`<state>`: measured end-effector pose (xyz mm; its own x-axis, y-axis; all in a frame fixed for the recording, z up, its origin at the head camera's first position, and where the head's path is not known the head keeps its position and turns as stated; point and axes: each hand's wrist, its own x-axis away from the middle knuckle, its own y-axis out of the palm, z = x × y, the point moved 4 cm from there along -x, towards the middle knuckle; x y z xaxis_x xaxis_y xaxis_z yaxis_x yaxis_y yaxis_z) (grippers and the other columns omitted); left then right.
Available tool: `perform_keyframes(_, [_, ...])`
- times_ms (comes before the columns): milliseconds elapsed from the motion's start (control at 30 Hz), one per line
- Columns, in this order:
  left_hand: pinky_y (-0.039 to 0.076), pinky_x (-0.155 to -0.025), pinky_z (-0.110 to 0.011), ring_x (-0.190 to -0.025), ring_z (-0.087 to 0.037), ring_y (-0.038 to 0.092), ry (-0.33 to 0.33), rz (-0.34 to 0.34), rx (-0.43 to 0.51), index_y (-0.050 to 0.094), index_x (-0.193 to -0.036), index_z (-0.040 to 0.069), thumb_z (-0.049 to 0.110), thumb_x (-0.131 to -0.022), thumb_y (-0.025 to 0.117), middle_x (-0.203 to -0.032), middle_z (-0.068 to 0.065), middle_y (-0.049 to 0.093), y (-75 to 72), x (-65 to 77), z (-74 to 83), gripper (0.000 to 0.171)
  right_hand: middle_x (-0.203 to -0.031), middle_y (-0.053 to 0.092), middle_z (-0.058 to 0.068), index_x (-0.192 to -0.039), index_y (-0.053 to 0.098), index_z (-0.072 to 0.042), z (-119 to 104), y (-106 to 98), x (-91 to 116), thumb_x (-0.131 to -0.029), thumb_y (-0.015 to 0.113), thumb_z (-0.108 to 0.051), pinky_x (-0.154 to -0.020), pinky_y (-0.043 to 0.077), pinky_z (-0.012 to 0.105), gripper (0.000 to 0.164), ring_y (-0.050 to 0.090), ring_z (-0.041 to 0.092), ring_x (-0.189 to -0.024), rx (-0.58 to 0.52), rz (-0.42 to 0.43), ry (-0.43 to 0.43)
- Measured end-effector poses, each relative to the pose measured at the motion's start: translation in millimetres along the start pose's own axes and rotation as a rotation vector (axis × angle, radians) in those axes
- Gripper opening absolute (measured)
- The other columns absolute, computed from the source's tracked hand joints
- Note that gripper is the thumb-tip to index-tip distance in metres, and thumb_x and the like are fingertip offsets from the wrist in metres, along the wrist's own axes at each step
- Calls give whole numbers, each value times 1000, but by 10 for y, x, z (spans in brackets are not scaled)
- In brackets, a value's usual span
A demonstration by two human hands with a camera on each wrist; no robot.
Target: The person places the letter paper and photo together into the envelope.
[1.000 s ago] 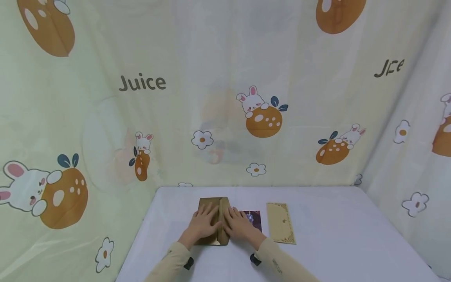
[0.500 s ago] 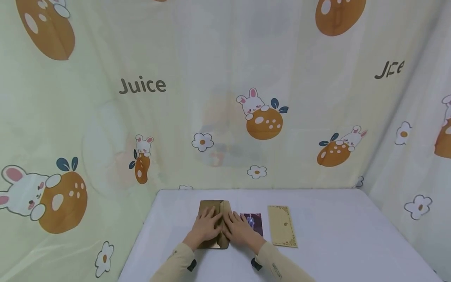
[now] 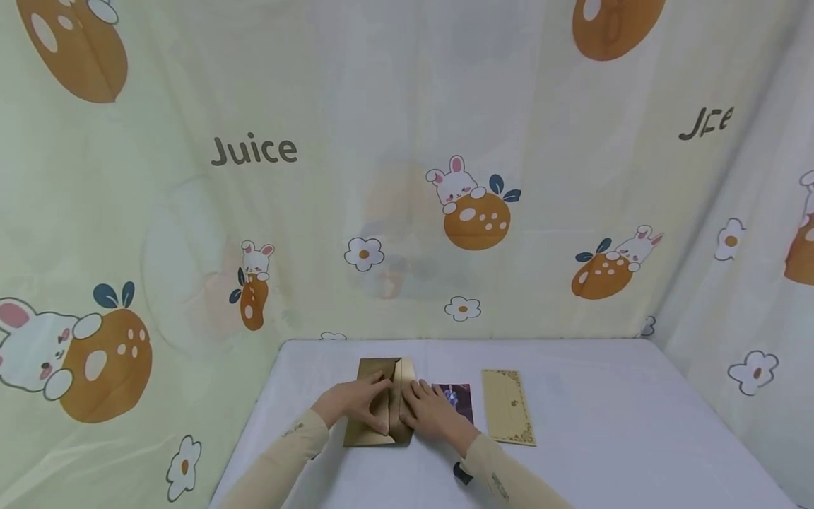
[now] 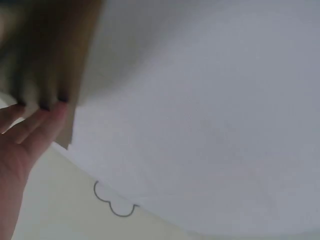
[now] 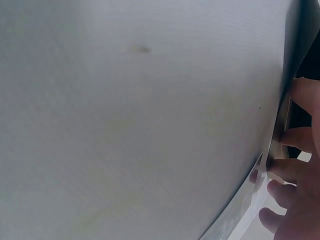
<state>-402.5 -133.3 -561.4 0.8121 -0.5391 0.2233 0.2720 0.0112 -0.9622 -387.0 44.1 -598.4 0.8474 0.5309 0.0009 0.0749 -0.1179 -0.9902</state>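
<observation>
A gold-brown paper envelope [image 3: 375, 367] lies on the table in the head view, with a lighter flap [image 3: 405, 372] along its right side. My left hand [image 3: 356, 400] arches over the envelope, its fingertips and thumb apart and touching the paper near the flap's edge. In the left wrist view its fingers [image 4: 42, 130] are extended against the envelope [image 4: 82, 55]. My right hand [image 3: 432, 413] rests on the flap, fingers extended; in the right wrist view its fingers [image 5: 287, 170] touch the edge. The hands cover part of the envelope.
Just right of the right hand lies a dark photo print [image 3: 463, 401], partly covered by that hand. Farther right is a cream card [image 3: 507, 406] with ornate corners. A white cloth covers the table [image 3: 604, 417]; a patterned curtain [image 3: 394, 212] hangs behind it.
My left hand has turned and shifted from lying flat on the envelope to arching over it, thumb toward the near edge. The envelope's near left corner has moved left. My right hand stays nearly still.
</observation>
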Motion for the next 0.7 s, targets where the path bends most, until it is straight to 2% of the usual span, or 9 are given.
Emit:
perform_keyframes(67, [51, -101, -49, -141, -34, 47, 27, -15, -31, 33, -154, 22, 74, -74, 73, -164, -20, 27, 18, 2, -31, 104, -159, 38, 21, -152, 42, -6, 2, 4, -2, -104, 50, -44, -118, 28, 59, 62, 33, 42, -148, -4, 0, -1])
perform_keyframes(167, [51, -102, -44, -139, -31, 50, 41, -6, -21, 31, -154, 20, 78, -70, 72, -164, -21, 26, 39, -4, -84, 110, -159, 37, 22, -153, 41, -6, 5, 5, -12, -104, 50, -44, -118, 28, 58, 62, 33, 42, -148, -4, 3, -3])
perform_keyframes(433, [45, -110, -41, -142, -28, 46, 48, 23, 20, 30, -155, 16, 81, -70, 69, -163, -17, 32, 33, -37, -180, 114, -158, 38, 22, -152, 42, -5, 21, 0, -33, -104, 51, -42, -119, 28, 58, 61, 35, 42, -147, -22, 26, -6])
perform_keyframes(700, [48, -105, -44, -137, -31, 51, 75, 34, -7, 32, -154, 16, 80, -69, 71, -161, -21, 33, 49, -20, -150, 113, -158, 38, 23, -152, 42, -4, 27, 38, -19, -103, 53, -42, -117, 28, 60, 62, 38, 41, -145, -54, 43, -19])
